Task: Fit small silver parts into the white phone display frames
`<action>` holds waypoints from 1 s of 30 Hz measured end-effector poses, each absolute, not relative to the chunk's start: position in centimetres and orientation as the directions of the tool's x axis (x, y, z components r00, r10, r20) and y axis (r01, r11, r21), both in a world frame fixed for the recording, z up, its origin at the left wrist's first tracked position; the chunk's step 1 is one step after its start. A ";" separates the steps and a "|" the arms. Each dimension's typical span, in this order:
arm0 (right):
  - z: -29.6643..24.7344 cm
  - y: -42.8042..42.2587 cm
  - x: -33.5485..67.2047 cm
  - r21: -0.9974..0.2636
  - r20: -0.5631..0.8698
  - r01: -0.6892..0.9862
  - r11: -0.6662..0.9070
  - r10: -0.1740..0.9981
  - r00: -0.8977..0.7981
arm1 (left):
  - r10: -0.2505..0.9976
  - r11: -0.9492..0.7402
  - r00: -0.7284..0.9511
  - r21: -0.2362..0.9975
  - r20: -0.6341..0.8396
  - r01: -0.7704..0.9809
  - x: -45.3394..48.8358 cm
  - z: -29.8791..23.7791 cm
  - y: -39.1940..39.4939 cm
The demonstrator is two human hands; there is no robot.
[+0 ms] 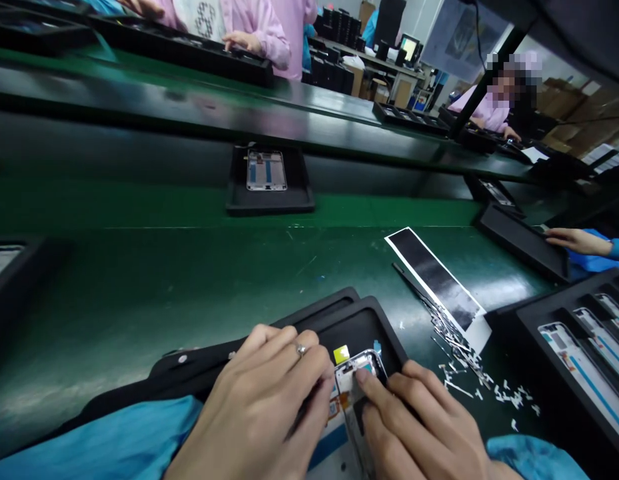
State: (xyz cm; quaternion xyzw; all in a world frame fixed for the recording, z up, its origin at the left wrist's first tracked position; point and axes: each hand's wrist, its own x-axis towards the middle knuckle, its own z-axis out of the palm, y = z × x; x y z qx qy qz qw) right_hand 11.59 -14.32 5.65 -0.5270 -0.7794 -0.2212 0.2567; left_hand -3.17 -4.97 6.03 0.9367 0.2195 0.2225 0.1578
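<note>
At the phone frame, in the black tray before us, our left hand curls its fingers and our right hand rests 1 fingertip on top; we cannot tell whether either grasps anything. The frame looks partway worked, a yellow tab showing by its corner, with loose scraps beside us on the table and 1 more frame beyond; what remains, we cannot tell.

Showing a green workbench, reflecting light, revealing a table beyond the workbench, exposing cardboard boxes behind its right end

The phone frame looks metallic and glossy
</note>
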 end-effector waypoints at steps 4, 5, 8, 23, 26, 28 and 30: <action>5.7 -14.2 11.5 0.099 0.661 0.937 0.336 0.681 -0.314 | 0.530 -0.825 0.764 0.434 0.368 0.363 -3.1 5.9 -5.2; 5.6 -14.2 11.4 0.098 0.664 0.939 0.329 0.681 -0.309 | 0.538 -0.821 0.758 0.433 0.369 0.372 -3.0 5.9 -5.2; 5.6 -14.3 11.3 0.095 0.637 0.938 0.333 0.703 -0.315 | 0.540 -0.825 0.748 0.421 0.386 0.378 -2.9 5.9 -5.2; 6.0 -14.4 11.8 0.168 0.556 0.912 0.375 0.728 -0.402 | 0.489 -0.867 0.765 0.324 0.419 0.378 -3.2 5.6 -5.4; 5.9 -14.4 11.8 0.209 0.537 0.902 0.379 0.726 -0.430 | 0.491 -0.867 0.767 0.320 0.412 0.383 -3.0 5.6 -5.3; 5.8 -14.3 11.7 0.228 0.545 0.902 0.366 0.720 -0.430 | 0.484 -0.872 0.763 0.308 0.429 0.380 -3.0 5.6 -5.3; 5.6 -14.3 11.7 0.242 0.545 0.900 0.363 0.717 -0.435 | 0.477 -0.877 0.759 0.300 0.443 0.376 -3.0 5.5 -5.3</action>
